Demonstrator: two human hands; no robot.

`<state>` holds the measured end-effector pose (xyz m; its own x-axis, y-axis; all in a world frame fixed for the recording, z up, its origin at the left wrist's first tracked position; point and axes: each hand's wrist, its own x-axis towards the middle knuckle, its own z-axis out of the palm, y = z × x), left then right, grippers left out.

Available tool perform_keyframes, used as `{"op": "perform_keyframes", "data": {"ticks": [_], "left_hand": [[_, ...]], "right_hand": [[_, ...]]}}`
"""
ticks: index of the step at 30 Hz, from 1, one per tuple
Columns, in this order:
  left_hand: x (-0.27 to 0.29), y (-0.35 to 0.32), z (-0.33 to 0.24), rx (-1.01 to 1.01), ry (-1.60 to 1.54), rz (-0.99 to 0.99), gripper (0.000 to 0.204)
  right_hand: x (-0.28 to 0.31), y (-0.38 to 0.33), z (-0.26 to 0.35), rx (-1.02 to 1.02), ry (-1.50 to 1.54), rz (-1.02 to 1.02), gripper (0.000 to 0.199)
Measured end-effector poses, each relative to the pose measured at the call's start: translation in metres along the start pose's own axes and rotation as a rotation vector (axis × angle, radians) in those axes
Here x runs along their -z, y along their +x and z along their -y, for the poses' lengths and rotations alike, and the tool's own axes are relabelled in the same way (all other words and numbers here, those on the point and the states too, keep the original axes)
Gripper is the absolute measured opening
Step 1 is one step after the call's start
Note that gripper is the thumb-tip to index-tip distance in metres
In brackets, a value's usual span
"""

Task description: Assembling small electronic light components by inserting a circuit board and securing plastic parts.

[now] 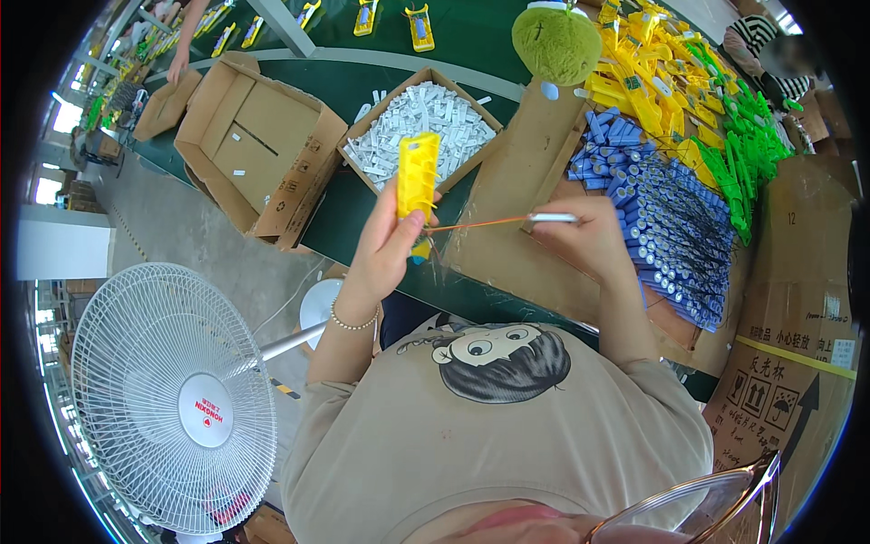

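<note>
My left hand (386, 243) is closed around a yellow plastic housing (419, 170), held upright over the table's front edge. Thin wires hang below the housing. To the right, my right hand (589, 232) pinches a slim white stick-like piece (555, 218). A taut orange wire (480, 223) runs between the housing and the fingers of that hand; how it meets the white piece is hidden. Behind the housing, small white parts (390, 127) fill a cardboard box (467, 93). Bundled blue cylindrical battery cells (671, 231) with dark wires lie beyond my right hand.
Yellow housings (648, 77) and green plastic parts (739, 159) are heaped at the far right. An open carton (304, 186) stands left, near a large fan (177, 399). A green plush ball (555, 43) is at the back. Another person's hand (178, 68) shows far left.
</note>
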<state>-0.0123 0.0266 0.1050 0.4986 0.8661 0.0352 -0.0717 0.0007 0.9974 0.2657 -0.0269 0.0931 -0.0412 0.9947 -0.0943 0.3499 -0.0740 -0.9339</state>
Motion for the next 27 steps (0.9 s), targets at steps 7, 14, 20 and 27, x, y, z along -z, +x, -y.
{"op": "perform_keyframes", "data": {"ticks": [7, 14, 20, 27], "left_hand": [[-0.050, -0.005, 0.037, 0.284, -0.386, 0.121, 0.049], [-0.058, -0.008, 0.042, 0.216, -0.187, 0.213, 0.048], [-0.061, -0.009, 0.044, 0.088, 0.118, 0.205, 0.049], [-0.060, -0.010, 0.045, 0.148, -0.098, 0.283, 0.050]], "right_hand": [[-0.030, 0.011, 0.003, -0.125, 1.209, 0.034, 0.023], [-0.026, 0.020, 0.006, -0.271, 0.931, 0.147, 0.016], [-0.021, 0.017, 0.004, -0.321, 0.997, 0.216, 0.015], [-0.030, 0.019, -0.007, 0.028, 0.235, -0.197, 0.018]]}}
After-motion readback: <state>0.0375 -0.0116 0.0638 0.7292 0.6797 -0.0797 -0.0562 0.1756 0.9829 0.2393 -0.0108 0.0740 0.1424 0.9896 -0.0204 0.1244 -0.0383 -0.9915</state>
